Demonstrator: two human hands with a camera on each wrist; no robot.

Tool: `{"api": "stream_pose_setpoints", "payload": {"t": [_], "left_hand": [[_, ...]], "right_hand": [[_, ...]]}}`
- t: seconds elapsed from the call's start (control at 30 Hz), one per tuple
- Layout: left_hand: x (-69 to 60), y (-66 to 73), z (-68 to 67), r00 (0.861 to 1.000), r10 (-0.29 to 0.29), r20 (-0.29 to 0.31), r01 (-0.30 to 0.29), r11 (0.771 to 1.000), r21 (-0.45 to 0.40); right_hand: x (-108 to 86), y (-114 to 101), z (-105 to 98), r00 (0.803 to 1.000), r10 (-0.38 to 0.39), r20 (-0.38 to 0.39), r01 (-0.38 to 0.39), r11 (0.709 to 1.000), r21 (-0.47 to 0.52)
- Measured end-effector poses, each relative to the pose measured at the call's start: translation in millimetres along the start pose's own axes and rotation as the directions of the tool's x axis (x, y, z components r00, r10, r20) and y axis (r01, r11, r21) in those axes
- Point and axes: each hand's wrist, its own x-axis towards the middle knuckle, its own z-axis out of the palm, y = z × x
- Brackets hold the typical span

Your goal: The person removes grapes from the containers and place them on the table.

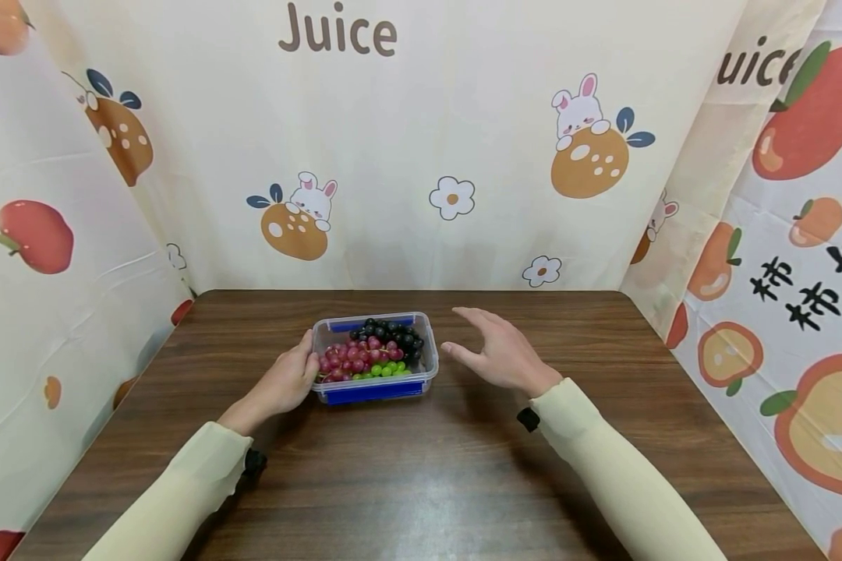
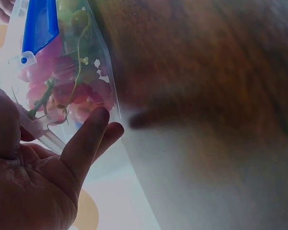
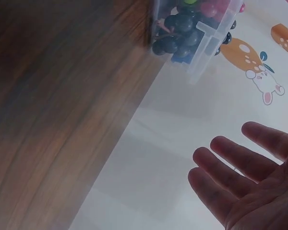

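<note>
A clear plastic food container [image 1: 375,386] with blue clips sits on the table, without a lid on it. Inside lie red grapes [image 1: 354,357], black grapes [image 1: 393,335] and green grapes [image 1: 386,369]. At the container's left end, my left hand [image 1: 288,378] holds the rim between thumb and fingers. In the left wrist view, two outer fingers [image 2: 89,139] extend along the end wall. My right hand [image 1: 501,351] hovers apart from the container's right end, its fingers spread and nothing in it. The right wrist view shows its palm and straight fingers [image 3: 249,160].
The dark wooden table [image 1: 407,483] reaches back to a cream curtain [image 1: 393,117] printed with fruit and rabbits. Printed cloths also hang on the left and right sides. Bands with small black devices sit at both wrists.
</note>
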Motion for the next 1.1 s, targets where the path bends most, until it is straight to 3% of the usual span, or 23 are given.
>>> {"api": "stream_pose_setpoints", "payload": {"t": [1.1], "left_hand": [[-0.7, 0.4, 0.2, 1.0, -0.01, 0.002, 0.01, 1.0, -0.003]], "right_hand": [[47.2, -33.1, -1.0, 0.997, -0.063, 0.044, 0.06, 0.996, 0.069]]}}
